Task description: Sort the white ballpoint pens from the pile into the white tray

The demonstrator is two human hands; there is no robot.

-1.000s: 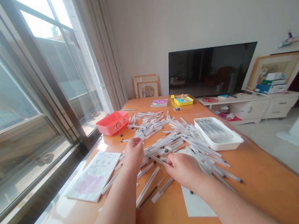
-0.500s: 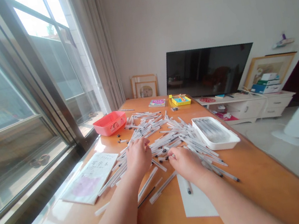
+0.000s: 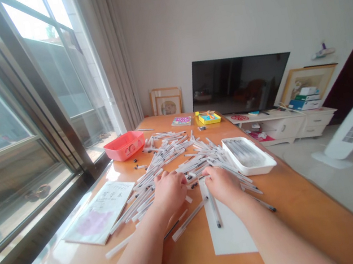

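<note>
My left hand is over the near side of a heap of loose pens and clear pen barrels. Its fingers are curled and bent downward, and whatever lies under them is hidden. Just right of it, my right hand has thumb and fingers pinched together; what they hold, if anything, is too small to make out. A capped pen lies beneath that hand on a white sheet of paper, its dark end toward me. Small black pieces are scattered between the two hands.
At right stands a white tray with pens in it; at left, a red plastic basket. A notebook lies on the left. Farther back are a yellow box and a purple booklet. A window borders the left side.
My left hand has shifted slightly right and down. The right hand has moved a little up and right, showing more of the pen on the paper. The view has turned slightly right.
</note>
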